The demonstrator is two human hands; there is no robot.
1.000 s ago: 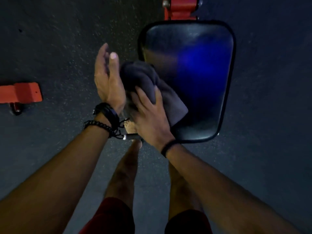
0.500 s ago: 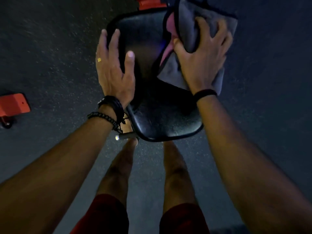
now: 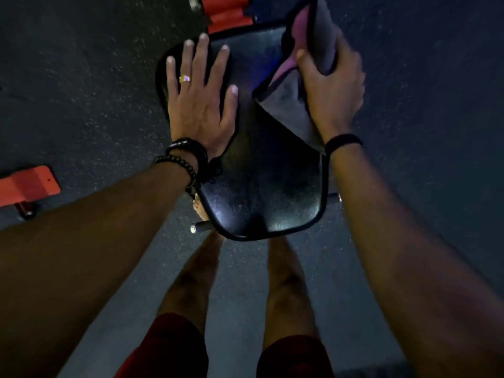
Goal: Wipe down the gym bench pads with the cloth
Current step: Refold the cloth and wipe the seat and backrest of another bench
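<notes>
The cloth (image 3: 293, 107) looks soft, light and floppy, best gathered in a bunch; the right hand (image 3: 331, 85) grips it so at the pad's (image 3: 261, 175) far right edge. The left hand (image 3: 200, 100) lies flat, fingers spread, on the pad: glossy black vinyl, rounded, piped, probably firm and slick.

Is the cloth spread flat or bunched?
Bunched: the right hand grips the cloth in folds, pink underside showing.

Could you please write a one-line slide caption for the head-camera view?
Left hand rests flat on the black bench pad while the right hand grips the grey cloth at its far right edge.
</notes>
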